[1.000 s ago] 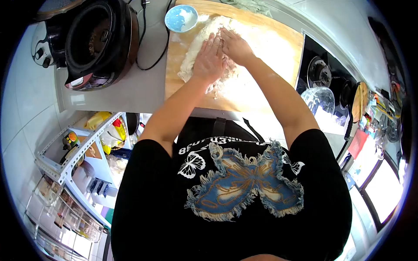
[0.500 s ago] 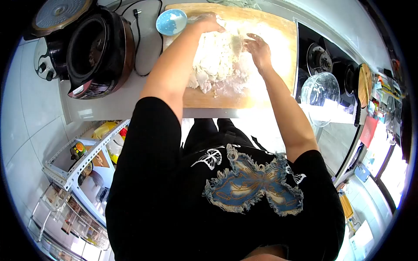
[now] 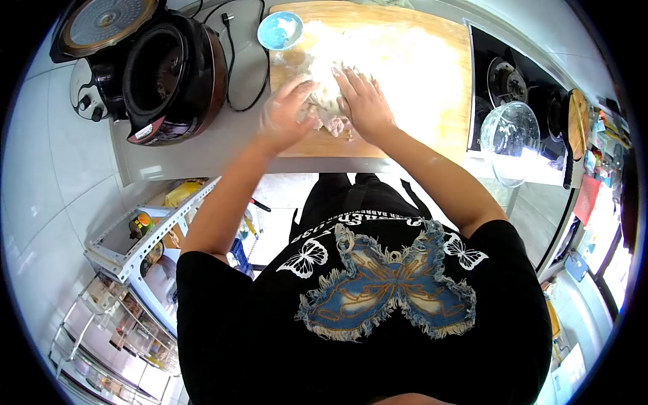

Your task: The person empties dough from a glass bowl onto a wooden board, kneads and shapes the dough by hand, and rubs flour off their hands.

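Note:
A pale, rough mass of dough (image 3: pixel 325 91) lies on the left part of a wooden board (image 3: pixel 432 81), with ragged floury bits at its near edge. My left hand (image 3: pixel 287 113) is against the dough's left side, thumb apart from the fingers and slightly blurred. Across its right side lies my right hand (image 3: pixel 364 101), fingers stretched forward and touching the dough. Both hands are floury and partly cover the mass. Just beyond them, a small blue bowl (image 3: pixel 279 31) with white flour in it stands at the board's far left corner.
An open black cooker (image 3: pixel 169 81) and a black power cord (image 3: pixel 233 67) are left of the board. On the right, a clear glass bowl (image 3: pixel 511 138) stands by the black stove (image 3: pixel 486 61). A white metal rack (image 3: pixel 131 260) is below the counter at left.
Both hands have come back toward me, the left from the far edge, the right leftward onto the dough. The spread-out dough is now gathered into a smaller heap. The view has shifted slightly.

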Tool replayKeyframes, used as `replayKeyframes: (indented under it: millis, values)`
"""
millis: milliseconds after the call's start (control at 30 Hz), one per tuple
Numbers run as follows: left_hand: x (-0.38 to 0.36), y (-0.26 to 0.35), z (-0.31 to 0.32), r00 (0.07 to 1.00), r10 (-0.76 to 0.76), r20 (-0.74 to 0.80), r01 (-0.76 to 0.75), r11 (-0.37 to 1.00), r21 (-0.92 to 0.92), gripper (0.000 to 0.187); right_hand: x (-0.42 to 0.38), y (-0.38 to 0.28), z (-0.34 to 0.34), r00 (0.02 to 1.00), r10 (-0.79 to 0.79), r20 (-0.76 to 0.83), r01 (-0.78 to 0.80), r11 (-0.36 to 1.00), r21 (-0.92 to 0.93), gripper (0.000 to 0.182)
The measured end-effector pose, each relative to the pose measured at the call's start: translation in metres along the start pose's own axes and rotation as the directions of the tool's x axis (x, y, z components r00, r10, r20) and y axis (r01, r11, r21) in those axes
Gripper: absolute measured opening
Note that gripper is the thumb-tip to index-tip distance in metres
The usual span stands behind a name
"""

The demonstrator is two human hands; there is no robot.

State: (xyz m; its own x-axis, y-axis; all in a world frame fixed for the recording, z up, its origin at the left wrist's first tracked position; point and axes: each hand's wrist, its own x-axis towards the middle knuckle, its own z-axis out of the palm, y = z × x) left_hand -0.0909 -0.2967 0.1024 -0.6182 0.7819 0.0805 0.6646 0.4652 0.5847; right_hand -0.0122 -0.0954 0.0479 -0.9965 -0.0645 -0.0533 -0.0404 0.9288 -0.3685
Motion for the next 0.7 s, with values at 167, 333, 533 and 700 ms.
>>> replayKeyframes:
  millis: [167,333,533,700]
  values:
    - [-0.003,-0.005,0.038,0.998,0.040,0.053,-0.048,0.984,0.173,0.074,-0.016,-0.002,0.018,0.993,-0.025,0.114,0.034,0.996,-0.080,0.080]
    - [-0.009,-0.053,0.079,0.997,0.070,0.042,-0.077,0.976,0.205,0.084,-0.001,0.006,0.041,0.975,0.008,0.221,0.029,0.986,-0.163,0.101]
    - [0.001,-0.036,0.062,0.999,0.012,0.035,-0.020,0.971,0.238,0.073,0.011,0.020,0.015,0.971,-0.075,0.227,0.095,0.993,-0.075,0.084]
    - [0.057,-0.009,0.047,0.998,-0.061,0.030,0.047,0.935,0.353,0.062,0.021,0.060,-0.038,0.952,0.166,0.258,-0.286,0.786,0.548,0.039]
